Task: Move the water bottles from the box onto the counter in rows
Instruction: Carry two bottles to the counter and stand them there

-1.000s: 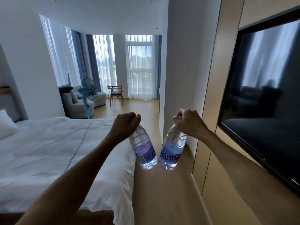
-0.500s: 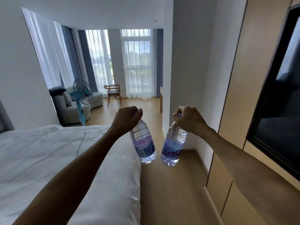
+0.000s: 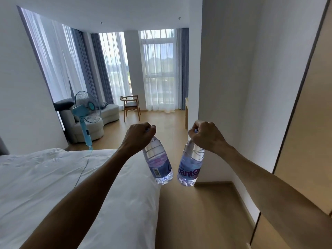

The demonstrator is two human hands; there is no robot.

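Observation:
Both arms stretch out in front of me, each carrying one clear water bottle with a blue-purple label. My left hand grips the cap end of the left bottle, which hangs tilted with its barcode facing me. The neck of the right bottle is gripped by my right hand, and that bottle hangs a little apart from the other. Both bottles hang in the air over the wooden floor beside the bed. No box and no counter are in view.
A white bed fills the lower left. A wall corner and wood panelling line the right side. Between them runs a wooden floor aisle. Farther off stand a blue fan, a grey sofa, a wooden chair and curtained windows.
The view has advanced along the aisle and swung left, so the dark screen on the right wall has left the frame. Both hands keep holding their bottles in the same way.

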